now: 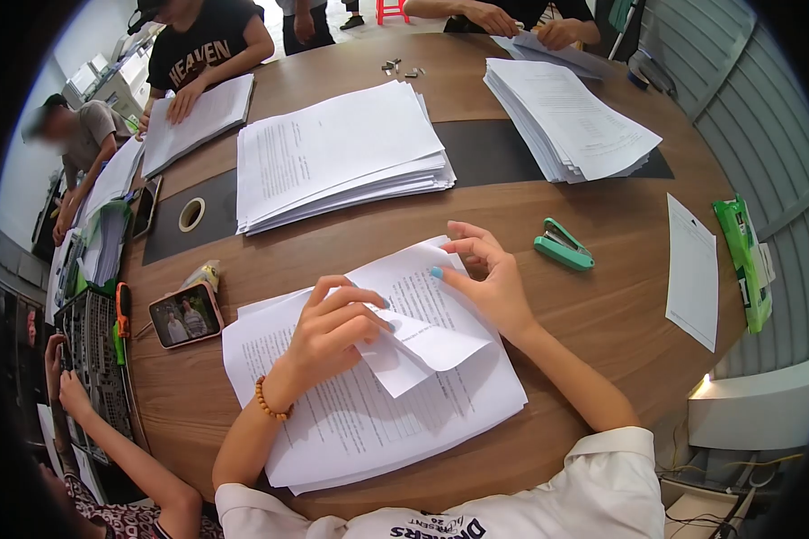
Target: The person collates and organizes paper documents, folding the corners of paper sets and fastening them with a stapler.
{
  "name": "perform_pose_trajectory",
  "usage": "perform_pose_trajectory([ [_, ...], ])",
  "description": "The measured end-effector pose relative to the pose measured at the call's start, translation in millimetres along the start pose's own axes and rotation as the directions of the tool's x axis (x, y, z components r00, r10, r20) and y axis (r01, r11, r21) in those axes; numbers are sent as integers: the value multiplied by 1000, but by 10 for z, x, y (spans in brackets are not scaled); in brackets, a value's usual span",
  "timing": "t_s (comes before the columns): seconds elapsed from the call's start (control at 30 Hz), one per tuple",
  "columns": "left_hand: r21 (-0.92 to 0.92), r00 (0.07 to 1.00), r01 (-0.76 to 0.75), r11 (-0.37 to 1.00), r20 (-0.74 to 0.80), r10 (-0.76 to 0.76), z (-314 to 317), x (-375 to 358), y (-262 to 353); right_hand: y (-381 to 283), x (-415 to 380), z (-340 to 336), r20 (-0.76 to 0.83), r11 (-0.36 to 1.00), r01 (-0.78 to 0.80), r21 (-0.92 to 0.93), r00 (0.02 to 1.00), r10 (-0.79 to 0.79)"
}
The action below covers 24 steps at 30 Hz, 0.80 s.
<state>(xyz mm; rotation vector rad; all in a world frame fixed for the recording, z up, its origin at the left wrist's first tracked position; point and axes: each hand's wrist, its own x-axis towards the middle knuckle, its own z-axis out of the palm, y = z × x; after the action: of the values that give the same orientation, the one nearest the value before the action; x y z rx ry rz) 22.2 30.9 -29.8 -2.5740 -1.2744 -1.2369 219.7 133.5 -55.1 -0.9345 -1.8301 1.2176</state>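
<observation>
One brown table (620, 305): carries all papers noted.
Thick stack (351, 148): beyond your hands.
Printed sheets (333, 431): before you, one curled page (454, 349) on top.
Left hand (337, 328): yours, fingers bent at that page; grip cannot be told.
Right hand (487, 274): yours, thumb and fingers parted at the sheets' far corner.
Stapler (564, 244): right of your right hand, apart.

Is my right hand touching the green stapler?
Apart. The head view shows bare wooden tabletop between your right hand and the green stapler.
</observation>
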Motion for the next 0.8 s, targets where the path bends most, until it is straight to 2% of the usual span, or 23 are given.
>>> perform_pose_trajectory([
  [0.03, -4, 1000, 2, 1000, 2, -2, -2, 6, 3, 10, -4, -3, 34, 992, -84, 90, 996, 81],
  [0.07, 13, 1000, -1, 1000, -4, 1, -4, 9, 5, 18, -10, 4, 34, 992, -88, 89, 996, 86],
  [0.13, 29, 1000, -4, 1000, -10, 4, -4, 16, 6, 24, -8, 28, -56, 972, 155, -176, 984, -167],
  [0.27, 34, 1000, -6, 999, 9, 6, -11, -7, -17, -15, 16, 10, -61, 994, 31, -104, 997, -38],
  [0.33, 37, 999, -27, 999, 24, 26, -7, -29, 0, -11, 24, -19, 23, 1000, -11, 4, 1000, 11],
  [0.37, 8, 993, 119, 993, -25, -119, -6, -47, 35, -38, 10, -45, 22, 1000, -13, 3, 1000, 13],
  [0.4, -28, 962, 262, 965, -68, -264, -6, -55, 58, -85, -11, -86, 94, 981, 193, -16, 977, -190],
  [0.43, -29, 962, 263, 964, -67, -265, -4, -41, 67, -155, -27, -126, 168, 920, 391, -19, 909, -382],
  [0.47, -51, 952, 294, 954, -75, -297, 1, -17, 73, -219, -56, -173, 168, 921, 389, -19, 909, -381],
  [0.5, -73, 939, 328, 942, -82, -334, 5, -2, 78, -285, -100, -216, 386, 924, 364, 118, 840, -380],
  [0.53, -95, 925, 362, 927, -89, -370, 8, 3, 77, -345, -128, -241, 580, 921, 304, 244, 716, -390],
  [0.57, 99, 968, 249, 963, 18, -252, 13, -38, 20, -389, -106, -250, 611, 880, 403, 253, 639, -468],
  [0.6, 97, 967, 252, 963, 18, -254, 39, -49, 7, -359, -65, -277, 613, 881, 400, 252, 639, -465],
  [0.63, 89, 973, 229, 969, -1, -230, 64, -54, 3, -291, -11, -318, 516, 945, 279, 173, 791, -328],
  [0.67, 82, 978, 207, 975, -21, -206, 78, -57, 8, -212, 46, -335, 394, 984, 139, 113, 903, -173],
  [0.7, 81, 978, 207, 975, -22, -206, 62, -35, 28, -91, 114, -309, 256, 993, 55, 100, 964, -79],
  [0.73, 40, 976, 212, 976, -48, -210, 25, 4, 62, -81, 127, -287, 255, 994, 56, 99, 964, -79],
  [0.8, -3, 974, 213, 977, -72, -213, 10, 15, 69, -68, 135, -243, 126, 965, 14, -263, 992, 20],
])
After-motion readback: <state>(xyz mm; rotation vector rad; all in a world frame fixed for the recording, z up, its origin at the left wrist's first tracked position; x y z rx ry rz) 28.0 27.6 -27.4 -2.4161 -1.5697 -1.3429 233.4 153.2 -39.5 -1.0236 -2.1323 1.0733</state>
